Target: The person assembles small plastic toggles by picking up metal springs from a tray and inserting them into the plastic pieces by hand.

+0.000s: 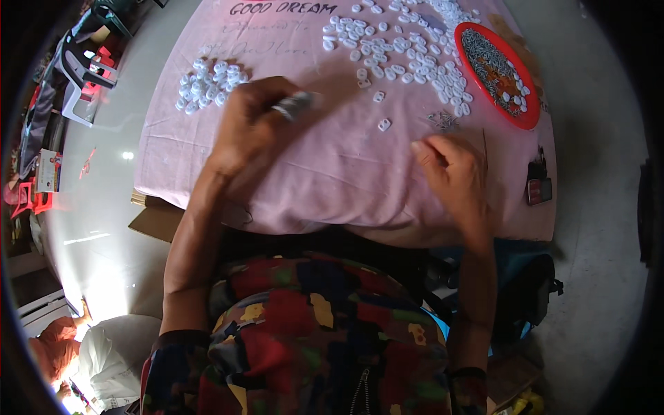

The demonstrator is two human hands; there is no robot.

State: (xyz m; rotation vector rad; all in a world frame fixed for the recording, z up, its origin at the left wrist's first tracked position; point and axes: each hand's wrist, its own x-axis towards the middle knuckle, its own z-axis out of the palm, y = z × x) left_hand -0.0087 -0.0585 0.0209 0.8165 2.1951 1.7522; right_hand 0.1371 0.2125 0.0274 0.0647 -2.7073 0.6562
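1. Left hand (252, 121) grips a blurred grey object (294, 106) beside piled white pieces (209, 86).
2. Right hand (453, 169), curled near metal bits (443, 121); whether it grips any cannot be told.
3. Pink cloth (353, 173) spans between hands; red tray (530, 119) by its right edge.

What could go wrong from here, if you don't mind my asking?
The red plate of small metal pieces sits near the right edge of the pink cloth, so a bump might spill it. The right hand is close to a loose metal pile and could scatter it. The left hand holds a blurred shiny object, which might slip.
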